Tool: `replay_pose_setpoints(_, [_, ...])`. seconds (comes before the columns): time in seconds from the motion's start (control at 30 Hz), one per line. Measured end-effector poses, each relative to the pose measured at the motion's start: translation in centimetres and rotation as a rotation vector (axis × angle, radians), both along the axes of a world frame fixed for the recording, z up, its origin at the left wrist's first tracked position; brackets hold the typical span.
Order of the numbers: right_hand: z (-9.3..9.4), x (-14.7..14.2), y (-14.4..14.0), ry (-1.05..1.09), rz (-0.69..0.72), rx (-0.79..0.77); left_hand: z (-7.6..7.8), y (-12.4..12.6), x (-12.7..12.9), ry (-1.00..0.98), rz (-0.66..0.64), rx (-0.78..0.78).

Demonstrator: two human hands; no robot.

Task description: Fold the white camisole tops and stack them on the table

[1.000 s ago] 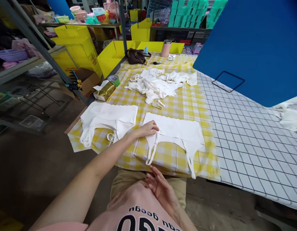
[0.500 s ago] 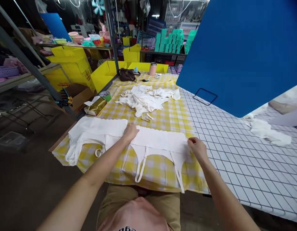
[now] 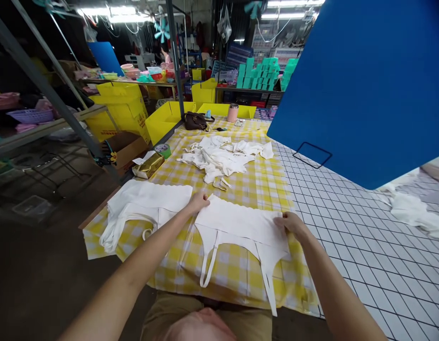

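Observation:
A white camisole (image 3: 240, 222) lies spread on the yellow checked tablecloth (image 3: 233, 279), its straps pointing toward me. My left hand (image 3: 198, 202) pinches its upper left corner. My right hand (image 3: 292, 223) grips the upper right corner, thumb on top and fingertips partly hidden. Left of it, folded white camisoles (image 3: 144, 199) lie in a layered stack, partly covered by my left forearm. Farther back is a loose heap of crumpled white garments (image 3: 222, 156).
A tissue pack (image 3: 148, 165) and a green tape roll (image 3: 163, 150) sit at the left edge. A dark bag (image 3: 196, 121) and pink tumbler (image 3: 232, 112) stand behind. A large blue board (image 3: 357, 90) rises at right over a grid-patterned cloth (image 3: 333, 208). A metal post (image 3: 70, 113) stands left.
My right hand has closed on the camisole's right corner, and that side lies a little nearer to me. My left hand keeps its corner. The whole view has shifted slightly.

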State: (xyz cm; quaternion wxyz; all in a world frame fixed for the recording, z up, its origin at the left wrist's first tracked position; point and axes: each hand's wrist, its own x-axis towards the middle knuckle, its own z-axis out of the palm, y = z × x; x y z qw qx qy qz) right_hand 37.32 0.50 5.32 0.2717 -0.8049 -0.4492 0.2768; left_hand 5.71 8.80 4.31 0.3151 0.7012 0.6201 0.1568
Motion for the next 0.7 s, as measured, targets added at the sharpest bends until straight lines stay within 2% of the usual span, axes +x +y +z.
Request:
replay_pose_setpoints(0.1, [1.8,0.7,-0.1,0.079,0.017,-0.012,1.5,0.1,0.0,-0.096,0.008,0.054])
replay_pose_setpoints(0.17, [3.9,1.1,-0.1,0.138,0.023,0.037,3.2,0.7,-0.1,-0.145,0.017,0.100])
replay_pose_setpoints(0.23, [6.5,1.3,-0.2,0.212,0.017,0.173,5.4,1.5,-0.2,-0.259,0.002,0.163])
replay_pose_setpoints(0.33, [10.6,1.2,-1.2,0.241,-0.006,0.431,8.9,2.3,-0.8,-0.536,-0.086,0.298])
replay_pose_setpoints(0.4, [12.1,1.1,-2.3,0.152,0.021,0.543,10.4,2.0,-1.5,-0.633,-0.156,0.384])
replay_pose_setpoints(0.43, [12.3,1.1,-3.0,0.096,0.060,0.573,10.7,1.5,-2.0,-0.641,-0.192,0.417])
replay_pose_setpoints(0.47, [12.0,1.1,-3.8,0.042,0.110,0.583,10.5,0.8,-2.5,-0.632,-0.231,0.437])
replay_pose_setpoints(0.53, [10.0,1.1,-5.4,-0.038,0.217,0.539,9.0,-1.2,-3.6,-0.584,-0.310,0.433])
replay_pose_setpoints(0.7, [0.4,1.4,-9.9,-0.122,0.422,0.342,2.1,-7.5,-5.7,-0.309,-0.425,0.204])
